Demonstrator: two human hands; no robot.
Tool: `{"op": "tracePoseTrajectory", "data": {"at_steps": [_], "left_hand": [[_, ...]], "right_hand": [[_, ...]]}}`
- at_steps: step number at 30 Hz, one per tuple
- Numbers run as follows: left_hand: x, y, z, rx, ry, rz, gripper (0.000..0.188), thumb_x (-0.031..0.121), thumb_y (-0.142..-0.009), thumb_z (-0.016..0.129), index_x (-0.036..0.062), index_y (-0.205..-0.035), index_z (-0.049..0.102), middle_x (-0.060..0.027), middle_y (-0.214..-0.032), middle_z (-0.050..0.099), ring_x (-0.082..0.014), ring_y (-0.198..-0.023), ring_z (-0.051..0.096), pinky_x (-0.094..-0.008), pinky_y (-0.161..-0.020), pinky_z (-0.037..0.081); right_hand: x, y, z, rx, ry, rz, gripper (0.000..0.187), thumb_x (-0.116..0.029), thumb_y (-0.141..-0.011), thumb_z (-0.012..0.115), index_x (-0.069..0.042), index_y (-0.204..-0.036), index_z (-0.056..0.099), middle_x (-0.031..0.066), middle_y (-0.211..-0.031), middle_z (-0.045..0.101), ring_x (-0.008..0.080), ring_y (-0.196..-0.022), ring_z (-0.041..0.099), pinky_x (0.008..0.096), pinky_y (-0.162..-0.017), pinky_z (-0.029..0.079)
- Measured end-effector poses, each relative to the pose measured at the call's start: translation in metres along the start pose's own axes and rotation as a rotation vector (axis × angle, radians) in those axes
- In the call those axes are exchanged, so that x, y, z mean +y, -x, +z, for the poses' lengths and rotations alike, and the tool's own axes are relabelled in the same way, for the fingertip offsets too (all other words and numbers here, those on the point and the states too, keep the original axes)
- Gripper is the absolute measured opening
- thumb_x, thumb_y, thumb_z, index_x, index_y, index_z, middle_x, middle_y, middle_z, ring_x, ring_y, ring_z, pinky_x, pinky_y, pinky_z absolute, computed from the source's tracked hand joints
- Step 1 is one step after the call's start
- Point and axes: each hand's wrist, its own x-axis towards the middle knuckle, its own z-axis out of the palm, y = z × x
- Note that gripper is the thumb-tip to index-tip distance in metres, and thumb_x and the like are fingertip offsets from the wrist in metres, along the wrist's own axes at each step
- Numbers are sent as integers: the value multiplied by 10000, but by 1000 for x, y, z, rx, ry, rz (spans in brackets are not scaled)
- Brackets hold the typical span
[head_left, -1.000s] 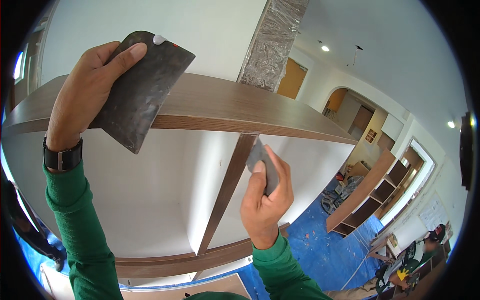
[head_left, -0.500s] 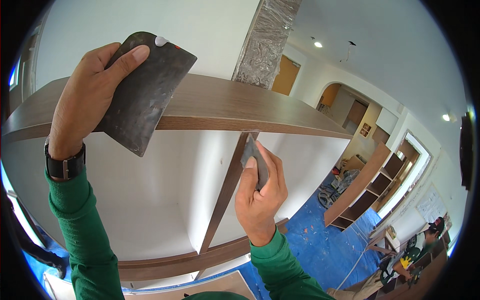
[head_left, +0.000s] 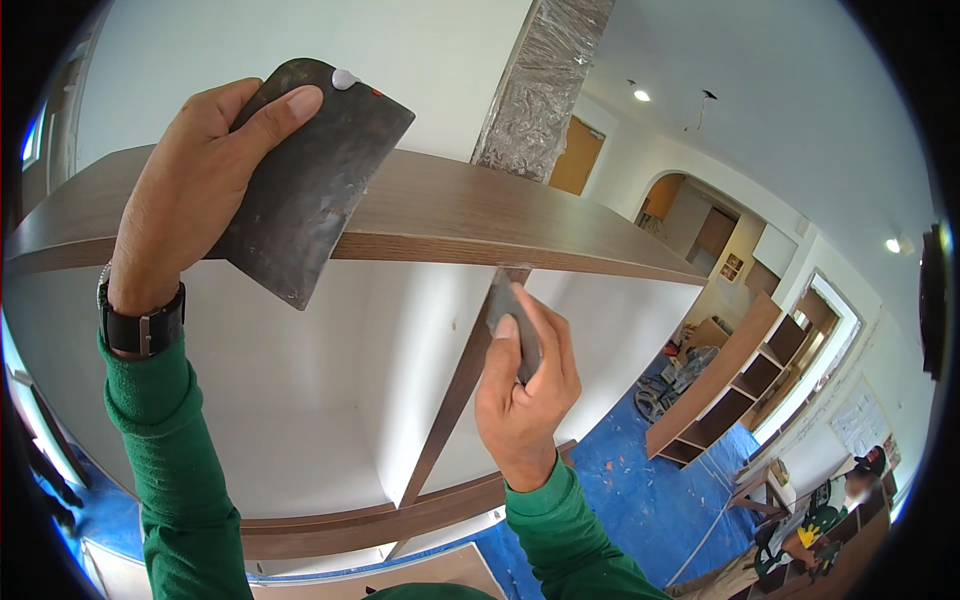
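Note:
My left hand (head_left: 205, 180) pinches a broad dark putty spreader (head_left: 330, 180) by its edge, thumb across its face. A dab of white filler (head_left: 344, 79) and a small red spot sit near the spreader's upper corner. Lower and to the right, my right hand (head_left: 528, 390) is closed round a small grey putty blade (head_left: 516, 338). Its tip meets the upper end of the cabinet's brown upright edge (head_left: 460, 370), just under the wood-grain top (head_left: 480, 215). The blade's lower part is hidden by my fingers.
White compartments (head_left: 290, 390) open below the top. A plastic-wrapped post (head_left: 545, 85) rises behind it. To the right, a shelf unit (head_left: 720, 390) stands on blue floor sheeting (head_left: 610, 500). A person (head_left: 815, 525) with yellow on a glove is at the lower right.
My left hand and the spreader have shifted slightly right. My right hand has moved a little right and down, its blade still at the upright's top. The person at the right has moved slightly.

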Motion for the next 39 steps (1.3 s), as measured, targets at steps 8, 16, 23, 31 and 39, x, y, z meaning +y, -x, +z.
{"op": "tracePoseTrajectory", "data": {"at_steps": [8, 16, 23, 31, 39], "left_hand": [[0, -1, 1, -1, 15, 0, 501, 486, -1012, 628, -1, -915, 698, -24, -651, 613, -89, -513, 552, -265, -520, 459], [-1, 0, 1, -1, 24, 15, 508, 485, -1012, 626, -13, -950, 705, -36, -666, 633, -96, -523, 578, -259, -539, 473], [6, 2, 3, -25, 35, -2, 508, 480, -1020, 612, -11, -912, 684, -25, -660, 610, -96, -532, 548, -272, -548, 467], [1, -4, -4, -101, -86, 0, 458, 443, -1044, 598, -1, -958, 672, -30, -712, 661, -72, -546, 608, -220, -526, 491], [-1, -1, 0, -42, -139, 27, 500, 469, -1036, 588, -13, -946, 684, -62, -707, 661, -96, -531, 616, -243, -536, 507]], "right_hand": [[3, -2, -7, -7, -23, 20, 302, 63, -921, 617, 64, -1219, 664, 195, -1048, 692, 267, -881, 718, 337, -734, 580], [-11, 57, -44, -150, -292, 380, 247, 24, -932, 656, 40, -1177, 691, 136, -1018, 717, 175, -851, 695, 274, -755, 543], [-4, 65, -83, -241, -220, 336, 268, 84, -927, 623, 34, -1178, 704, 142, -1044, 698, 192, -912, 677, 293, -806, 548], [35, -53, -94, -452, 18, -281, 314, 113, -873, 665, 9, -1162, 735, 126, -1084, 712, 221, -913, 705, 304, -762, 568], [38, -106, -89, -578, -57, -238, 191, 9, -872, 762, 0, -1062, 748, 112, -953, 741, 171, -789, 719, 287, -686, 570]]}}
